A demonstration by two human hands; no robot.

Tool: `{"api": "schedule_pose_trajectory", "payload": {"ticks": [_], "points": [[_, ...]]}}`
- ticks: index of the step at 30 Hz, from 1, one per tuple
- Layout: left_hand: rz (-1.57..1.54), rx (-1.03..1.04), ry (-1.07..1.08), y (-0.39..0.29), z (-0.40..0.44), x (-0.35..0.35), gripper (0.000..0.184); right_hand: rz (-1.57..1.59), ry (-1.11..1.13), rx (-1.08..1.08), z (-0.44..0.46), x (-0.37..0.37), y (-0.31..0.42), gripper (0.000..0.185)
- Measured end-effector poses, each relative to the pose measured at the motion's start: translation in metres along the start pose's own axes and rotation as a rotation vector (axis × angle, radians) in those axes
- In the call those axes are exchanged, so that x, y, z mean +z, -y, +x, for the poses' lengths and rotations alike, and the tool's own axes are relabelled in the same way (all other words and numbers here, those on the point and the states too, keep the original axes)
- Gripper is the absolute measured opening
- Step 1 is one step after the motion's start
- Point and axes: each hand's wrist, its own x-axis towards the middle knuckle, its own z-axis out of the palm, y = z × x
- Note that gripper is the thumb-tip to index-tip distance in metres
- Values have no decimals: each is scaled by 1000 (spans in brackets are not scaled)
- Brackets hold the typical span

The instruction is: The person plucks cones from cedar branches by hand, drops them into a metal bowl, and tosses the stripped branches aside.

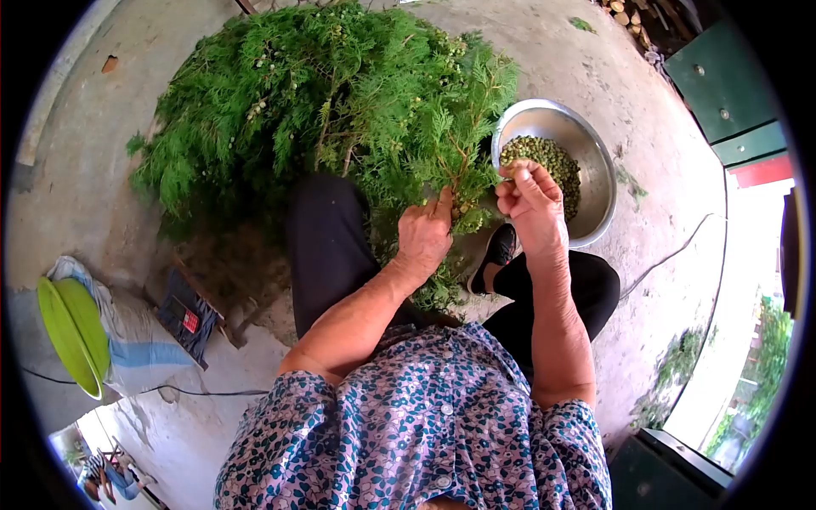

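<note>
Between my knees and beyond them lies a big heap of green conifer branches (340, 102) bearing small round cones. My left hand (425, 229) has its fingers closed on a branch at the near right side of the heap. At the near left rim of a metal basin (602, 174), my right hand (535, 200) is raised with thumb and fingertips pinched together; what sits between them is too small to name. Small green and brown cones (557, 161) cover part of the basin's bottom, partly hidden behind my right hand.
Left on the concrete floor stand a lime-green basin (72, 336) and a pale sack (140, 331). A black cable (212, 393) runs along the floor. Green cabinets (722, 85) and firewood (633, 17) are at the upper right. Another person (106, 476) is at the lower left.
</note>
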Motion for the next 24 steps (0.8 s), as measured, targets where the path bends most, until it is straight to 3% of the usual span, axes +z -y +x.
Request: {"api": "schedule_pose_trajectory", "payload": {"ticks": [2, 5, 7, 9, 11, 13, 15, 17, 18, 21, 24], "points": [[-2, 12, -16, 1, 0, 4, 47, 60, -32, 46, -2, 3, 4, 9], [15, 19, 2, 2, -2, 7, 49, -231, 282, 82, -2, -20, -2, 7], [32, 25, 32, 2, -3, 7, 50, -989, 301, -201, -6, -5, -2, 16], [12, 18, 41, 1, -2, 6, 52, -1173, 429, -457, -6, -8, -13, 25], [11, 15, 50, -1, -1, 4, 52, -1194, 423, -430, -9, -6, -18, 26], [11, 9, 60, 0, -1, 3, 52, -1237, 356, -593, -10, -6, -22, 25], [-20, 0, 37, 0, -1, 2, 47, -1120, 303, -673, -11, -4, -24, 21], [-85, -112, 70, 0, 2, -2, 44, -494, 47, -168, -14, -3, -10, 12], [-152, -216, 106, 0, 2, -4, 40, -360, 48, -191, -11, -4, -5, 6], [-368, -284, 86, 3, 1, -1, 34, 101, -47, 69, -9, -13, -3, 5], [-567, -321, 128, 16, -6, 17, 32, 174, -28, 200, -13, -32, -24, 4]]}}
